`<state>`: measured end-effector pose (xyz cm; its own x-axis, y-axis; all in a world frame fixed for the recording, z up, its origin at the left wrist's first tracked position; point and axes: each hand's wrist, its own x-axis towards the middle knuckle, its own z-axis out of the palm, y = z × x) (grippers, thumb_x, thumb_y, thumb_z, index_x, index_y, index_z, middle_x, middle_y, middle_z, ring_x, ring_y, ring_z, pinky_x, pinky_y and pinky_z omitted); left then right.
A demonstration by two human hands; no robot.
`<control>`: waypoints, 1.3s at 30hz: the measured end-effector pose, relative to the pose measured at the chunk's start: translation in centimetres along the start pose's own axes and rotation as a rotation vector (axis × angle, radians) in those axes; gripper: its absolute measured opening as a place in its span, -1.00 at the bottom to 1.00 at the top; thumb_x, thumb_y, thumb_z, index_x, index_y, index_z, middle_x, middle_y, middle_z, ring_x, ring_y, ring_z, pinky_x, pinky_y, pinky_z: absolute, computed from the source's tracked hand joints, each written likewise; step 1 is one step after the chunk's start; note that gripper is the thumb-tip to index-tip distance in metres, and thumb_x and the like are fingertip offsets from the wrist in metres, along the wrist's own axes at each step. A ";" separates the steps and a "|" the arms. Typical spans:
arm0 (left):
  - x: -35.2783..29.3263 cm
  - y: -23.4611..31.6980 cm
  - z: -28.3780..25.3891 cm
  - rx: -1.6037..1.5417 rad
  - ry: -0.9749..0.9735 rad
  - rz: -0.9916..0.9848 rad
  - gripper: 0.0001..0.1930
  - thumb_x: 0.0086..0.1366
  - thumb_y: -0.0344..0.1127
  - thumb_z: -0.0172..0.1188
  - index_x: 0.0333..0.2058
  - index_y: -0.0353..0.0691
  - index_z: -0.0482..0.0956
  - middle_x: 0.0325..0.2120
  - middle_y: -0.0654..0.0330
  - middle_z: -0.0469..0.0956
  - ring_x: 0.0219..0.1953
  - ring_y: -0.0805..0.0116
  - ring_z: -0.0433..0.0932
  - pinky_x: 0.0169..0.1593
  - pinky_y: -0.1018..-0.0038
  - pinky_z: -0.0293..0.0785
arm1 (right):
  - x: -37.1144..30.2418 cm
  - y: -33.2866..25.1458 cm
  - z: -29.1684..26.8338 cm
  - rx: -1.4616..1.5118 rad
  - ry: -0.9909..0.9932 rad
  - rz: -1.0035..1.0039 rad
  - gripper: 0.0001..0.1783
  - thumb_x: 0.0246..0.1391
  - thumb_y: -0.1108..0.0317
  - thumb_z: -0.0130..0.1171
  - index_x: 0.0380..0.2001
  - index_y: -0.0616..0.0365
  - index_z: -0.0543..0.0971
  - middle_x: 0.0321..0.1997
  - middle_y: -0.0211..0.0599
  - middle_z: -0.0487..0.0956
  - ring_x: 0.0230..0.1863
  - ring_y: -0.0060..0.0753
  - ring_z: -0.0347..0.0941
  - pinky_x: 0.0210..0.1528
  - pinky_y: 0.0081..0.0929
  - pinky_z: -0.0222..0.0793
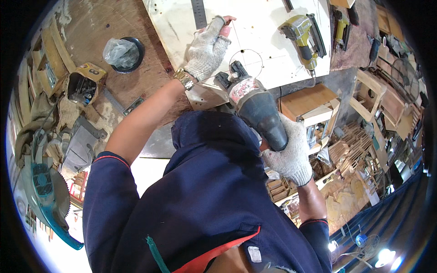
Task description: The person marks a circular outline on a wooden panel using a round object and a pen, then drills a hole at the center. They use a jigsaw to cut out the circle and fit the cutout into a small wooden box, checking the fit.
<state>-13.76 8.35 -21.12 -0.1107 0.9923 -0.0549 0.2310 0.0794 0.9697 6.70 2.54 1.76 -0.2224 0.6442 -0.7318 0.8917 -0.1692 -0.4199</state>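
My left hand [208, 51], in a pale knit glove with bare fingertips, rests on a white board [257, 27], fingers stretched out, holding nothing. My gloved right hand [292, 152] is wrapped round the rear of a dark power tool [261, 113] that looks like a jigsaw. Its front has two black prongs and a worn, stained label. The prongs reach over the board's near edge, beside a drawn circle [262, 68] with a small hole on its line. Whether a blade is fitted cannot be seen. Past my left fingers lies a metal ruler [199, 13].
A yellow-green nail gun [300, 38] lies on the board at the right, a hose at its end. On the brown bench are a plastic bag [120, 53] on a black round dish and an open carton [84, 84]. A teal circular-blade saw [43, 182] stands at the left.
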 end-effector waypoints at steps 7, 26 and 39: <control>-0.9 0.3 -0.5 0.008 0.071 -0.093 -0.63 0.61 -0.04 -0.06 0.19 -0.02 0.54 -0.58 0.36 0.35 -0.52 0.51 0.37 -0.29 0.43 0.32 | 0.3 -0.5 -0.1 0.035 -0.025 -0.003 -0.32 -0.33 0.28 0.42 -0.03 0.35 0.59 -0.28 0.18 0.65 -0.17 0.30 0.61 -0.03 -0.06 0.49; -4.3 -1.1 -0.9 -0.115 0.442 -0.130 -0.61 0.60 -0.09 -0.05 0.16 -0.20 0.54 -0.42 0.21 0.54 -0.47 0.49 0.39 -0.28 0.43 0.42 | 1.5 -3.4 -0.2 0.016 0.008 -0.135 -0.55 -0.32 0.41 0.30 -0.21 0.26 0.62 -0.53 -0.13 0.61 -0.49 -0.11 0.61 -0.29 -0.29 0.48; -5.9 1.4 1.6 -0.174 0.628 -0.201 -0.59 0.64 -0.13 -0.13 0.21 -0.29 0.46 0.12 0.08 0.46 0.17 0.30 0.39 0.33 0.35 0.23 | 2.2 -1.8 -3.3 -0.254 -0.035 -0.211 -0.32 -0.36 0.32 0.31 0.01 0.26 0.61 -0.26 0.07 0.66 -0.18 0.15 0.62 -0.03 -0.14 0.47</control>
<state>-11.27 2.78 -19.82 -0.6876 0.7124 -0.1399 -0.0056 0.1874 0.9823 5.86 6.72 2.62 -0.4225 0.6183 -0.6628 0.8932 0.1598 -0.4203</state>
